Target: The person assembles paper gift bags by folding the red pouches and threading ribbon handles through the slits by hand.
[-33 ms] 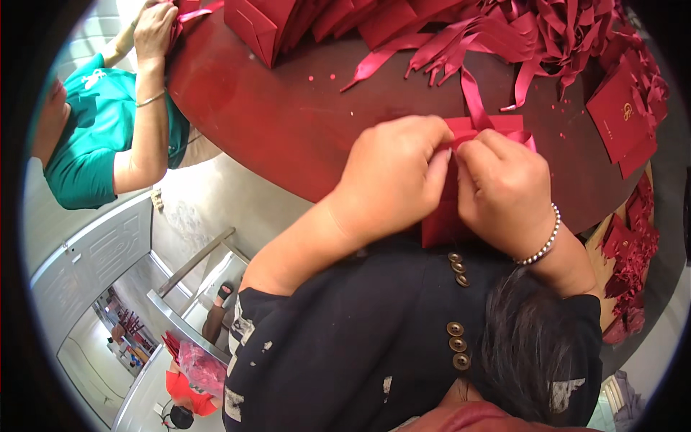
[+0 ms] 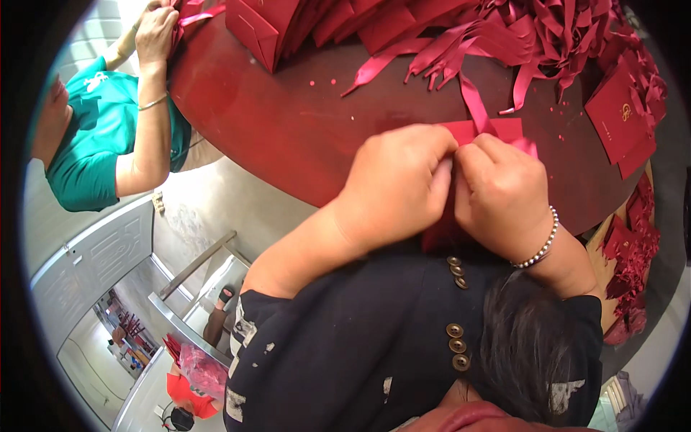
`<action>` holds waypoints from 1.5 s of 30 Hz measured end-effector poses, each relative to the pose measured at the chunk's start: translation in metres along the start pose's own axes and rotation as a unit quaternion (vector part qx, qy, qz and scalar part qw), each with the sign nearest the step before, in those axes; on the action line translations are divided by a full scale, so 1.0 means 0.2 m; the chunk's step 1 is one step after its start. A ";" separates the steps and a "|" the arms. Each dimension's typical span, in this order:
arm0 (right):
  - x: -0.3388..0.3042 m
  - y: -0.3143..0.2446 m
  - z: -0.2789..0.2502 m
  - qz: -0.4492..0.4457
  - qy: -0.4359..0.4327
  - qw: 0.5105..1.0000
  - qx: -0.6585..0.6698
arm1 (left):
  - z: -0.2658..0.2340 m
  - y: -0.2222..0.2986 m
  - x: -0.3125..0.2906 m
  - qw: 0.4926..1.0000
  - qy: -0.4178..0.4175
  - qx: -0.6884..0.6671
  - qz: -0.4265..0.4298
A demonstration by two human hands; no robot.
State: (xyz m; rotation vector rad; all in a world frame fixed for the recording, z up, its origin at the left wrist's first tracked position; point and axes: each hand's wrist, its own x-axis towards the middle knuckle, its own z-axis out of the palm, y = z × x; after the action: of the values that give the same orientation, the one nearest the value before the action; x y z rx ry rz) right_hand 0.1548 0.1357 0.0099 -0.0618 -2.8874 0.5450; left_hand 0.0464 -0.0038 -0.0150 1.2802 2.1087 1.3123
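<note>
A small red paper gift bag [image 2: 509, 128] lies at the table's near edge, close to my body, mostly covered by my hands. My left hand [image 2: 399, 180] is closed, thumb and forefinger pinched at the bag's upper part. Beside it my right hand [image 2: 504, 194], a beaded bracelet on its wrist, is closed too, its fingertips almost meeting the left ones. A pink-red satin ribbon [image 2: 473, 101] runs from the pile down to the bag between my hands. Its loop by my right hand is blurred. Fingers hide exactly what each hand pinches.
On the dark red table [image 2: 266, 137], red gift bags [image 2: 252, 29] stand at the back. Loose ribbons [image 2: 497, 43] are heaped beside them. More bags [image 2: 615, 119] lie at the right. At the far left a co-worker in a green shirt [image 2: 93, 137] handles red material.
Both hands have shifted down slightly, and my right hand a little to the left. The ribbon loop beside the right hand has moved and blurred.
</note>
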 end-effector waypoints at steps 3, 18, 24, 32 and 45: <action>0.01 -0.01 0.00 0.011 -0.009 1.000 -0.002 | -0.01 0.04 0.00 0.998 -0.007 0.065 0.002; 0.08 0.18 -0.26 0.005 -0.009 0.972 0.236 | -0.04 0.05 0.02 0.997 -0.032 0.023 0.063; 0.16 0.30 -0.26 -0.012 -0.261 0.934 0.241 | -0.03 0.17 -0.01 0.970 -0.018 0.131 0.206; 0.21 0.30 -0.25 0.075 -0.366 0.865 0.336 | -0.05 0.14 -0.03 0.960 -0.027 0.163 0.224; 0.11 0.33 -0.03 0.095 -0.050 0.945 0.309 | -0.09 0.10 0.07 0.988 -0.142 -0.028 0.056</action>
State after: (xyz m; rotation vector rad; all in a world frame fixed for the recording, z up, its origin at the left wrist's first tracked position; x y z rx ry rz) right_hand 0.1351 0.2016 -0.0055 -0.2206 -2.6726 1.4964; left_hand 0.0369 0.0016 0.0137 1.4835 1.8167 1.1449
